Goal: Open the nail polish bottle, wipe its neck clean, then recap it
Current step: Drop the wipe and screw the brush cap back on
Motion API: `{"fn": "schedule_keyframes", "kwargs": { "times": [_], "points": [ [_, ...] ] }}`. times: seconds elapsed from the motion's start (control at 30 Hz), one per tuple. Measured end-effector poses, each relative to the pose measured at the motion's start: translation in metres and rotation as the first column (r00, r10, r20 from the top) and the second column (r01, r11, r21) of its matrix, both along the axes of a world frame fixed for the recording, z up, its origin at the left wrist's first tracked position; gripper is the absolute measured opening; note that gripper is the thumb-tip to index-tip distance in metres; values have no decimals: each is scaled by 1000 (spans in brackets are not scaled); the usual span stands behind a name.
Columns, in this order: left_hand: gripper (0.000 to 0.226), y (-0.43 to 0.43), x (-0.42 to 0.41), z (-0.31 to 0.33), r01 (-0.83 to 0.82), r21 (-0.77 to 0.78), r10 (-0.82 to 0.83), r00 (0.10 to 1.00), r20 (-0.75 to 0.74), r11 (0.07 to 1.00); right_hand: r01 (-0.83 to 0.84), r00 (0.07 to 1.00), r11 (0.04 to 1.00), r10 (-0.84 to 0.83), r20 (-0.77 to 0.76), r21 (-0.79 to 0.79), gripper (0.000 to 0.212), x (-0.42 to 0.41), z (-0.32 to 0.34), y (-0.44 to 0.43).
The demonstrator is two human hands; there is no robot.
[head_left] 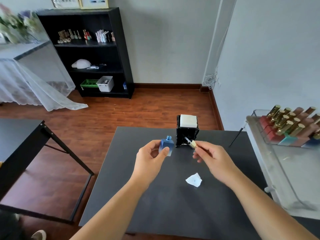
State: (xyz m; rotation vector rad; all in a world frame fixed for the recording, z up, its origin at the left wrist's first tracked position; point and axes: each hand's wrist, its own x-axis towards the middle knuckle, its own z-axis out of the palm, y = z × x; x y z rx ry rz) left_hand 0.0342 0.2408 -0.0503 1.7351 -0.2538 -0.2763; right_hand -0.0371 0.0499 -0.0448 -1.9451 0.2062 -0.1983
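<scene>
Hands (152, 156) around unlabelled bottle (166, 146)

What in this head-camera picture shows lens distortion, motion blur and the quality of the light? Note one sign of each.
Head view: wide-angle bending bows the black shelf and wall corner; the right hand and its brush cap are slightly smeared, while the blue bottle in the left hand is sharper; light is soft, leaving faint shadows on the dark table.

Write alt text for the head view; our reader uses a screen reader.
Left hand holds an uncapped blue nail polish bottle; right hand holds its brush cap above a dark table, a crumpled white wipe lying nearby.
</scene>
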Motion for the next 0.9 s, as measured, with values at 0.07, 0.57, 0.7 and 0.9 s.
{"fn": "schedule_keyframes", "kwargs": {
  "times": [0.07, 0.57, 0.7, 0.9],
  "points": [
    [18, -8, -1, 8, 19, 1, -19, 1000, 24, 1000, 44, 995, 999, -47, 83, 31, 37, -6, 18, -5],
    [21, -32, -12, 46, 129, 2, -127, 972, 198, 992, 118, 940, 992, -124, 317, 39, 23, -27, 81, -34],
    [26, -34, -12, 50, 149, 16, -149, 959, 240, 989, 110, 936, 994, -101, 337, -7, 26, -27, 85, -37],
    [26, -38, -11, 53, 158, 48, -165, 938, 305, 986, 143, 942, 980, -93, 322, -136, 20, -26, 84, -42]
  ]
}}
